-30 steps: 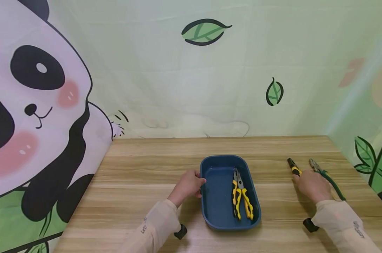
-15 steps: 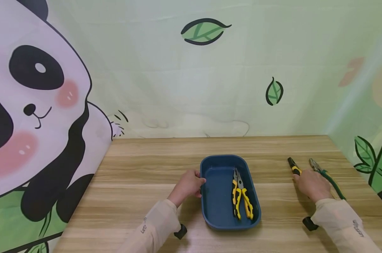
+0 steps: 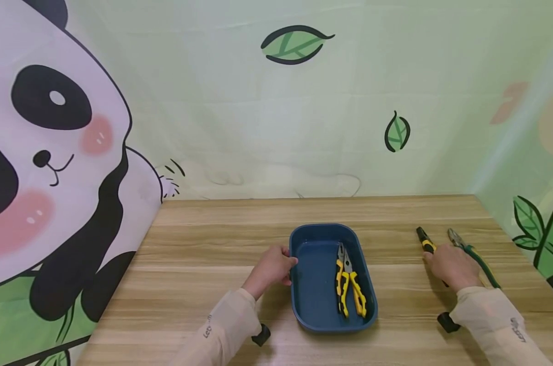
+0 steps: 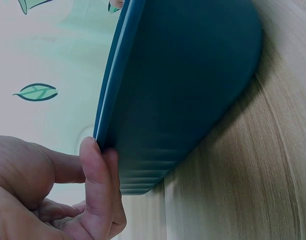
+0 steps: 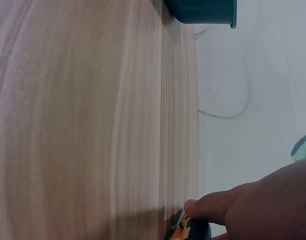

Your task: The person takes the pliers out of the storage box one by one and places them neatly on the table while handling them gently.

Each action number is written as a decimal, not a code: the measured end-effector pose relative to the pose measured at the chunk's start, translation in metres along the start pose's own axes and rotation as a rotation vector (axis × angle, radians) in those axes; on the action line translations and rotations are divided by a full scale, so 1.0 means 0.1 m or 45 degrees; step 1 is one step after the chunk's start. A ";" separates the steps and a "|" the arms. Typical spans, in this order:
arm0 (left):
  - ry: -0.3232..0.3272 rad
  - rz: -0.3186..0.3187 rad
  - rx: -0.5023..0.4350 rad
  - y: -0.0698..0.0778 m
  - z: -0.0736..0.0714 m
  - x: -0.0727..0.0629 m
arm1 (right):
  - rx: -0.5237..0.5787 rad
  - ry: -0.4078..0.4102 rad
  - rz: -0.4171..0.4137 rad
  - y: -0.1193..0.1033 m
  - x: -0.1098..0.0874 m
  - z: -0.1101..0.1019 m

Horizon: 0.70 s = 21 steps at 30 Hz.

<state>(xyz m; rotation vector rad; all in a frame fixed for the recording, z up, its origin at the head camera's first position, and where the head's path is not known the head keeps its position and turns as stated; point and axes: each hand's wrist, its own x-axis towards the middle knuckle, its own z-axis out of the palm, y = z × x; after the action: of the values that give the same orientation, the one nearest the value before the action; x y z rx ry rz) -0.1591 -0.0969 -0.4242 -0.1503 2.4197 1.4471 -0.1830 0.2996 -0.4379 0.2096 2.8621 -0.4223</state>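
Observation:
My left hand (image 3: 271, 268) pinches the left rim of a blue rectangular tray (image 3: 314, 317) between thumb and fingers; the left wrist view shows the fingers (image 4: 99, 187) against its outer wall. Inside the tray, on its right side, lie yellow-and-black needle-nose pliers (image 3: 351, 284), apparently two pairs side by side. To the right of the tray, my right hand (image 3: 455, 267) grips black-and-yellow pliers (image 3: 425, 240) with a dark head; the palm hides most of their handles. Pliers with green handles (image 3: 475, 259) lie just beyond that hand, partly covered by it.
Everything stands on a wood-grain table (image 3: 203, 244). Behind it hangs a pale green cloth (image 3: 212, 101) printed with a panda and leaves. Small black devices (image 3: 448, 322) sit at both wrists.
Both hands and the tray stay nearly still. A dark handle end now shows below my right hand, where it was hidden before.

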 end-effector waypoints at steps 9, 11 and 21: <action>-0.019 0.029 -0.041 -0.02 -0.01 0.01 | 0.009 0.023 -0.012 0.02 -0.01 0.01; -0.022 0.031 -0.042 -0.03 -0.01 0.02 | 0.011 0.030 -0.010 0.02 -0.01 0.01; -0.017 0.022 -0.012 -0.03 -0.01 0.02 | 0.024 0.033 -0.018 0.03 -0.01 0.04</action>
<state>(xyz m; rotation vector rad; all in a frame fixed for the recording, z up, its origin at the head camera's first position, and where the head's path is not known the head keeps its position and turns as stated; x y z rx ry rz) -0.1604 -0.0989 -0.4270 -0.1214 2.4097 1.4621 -0.1806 0.3010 -0.4416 0.1996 2.8873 -0.4525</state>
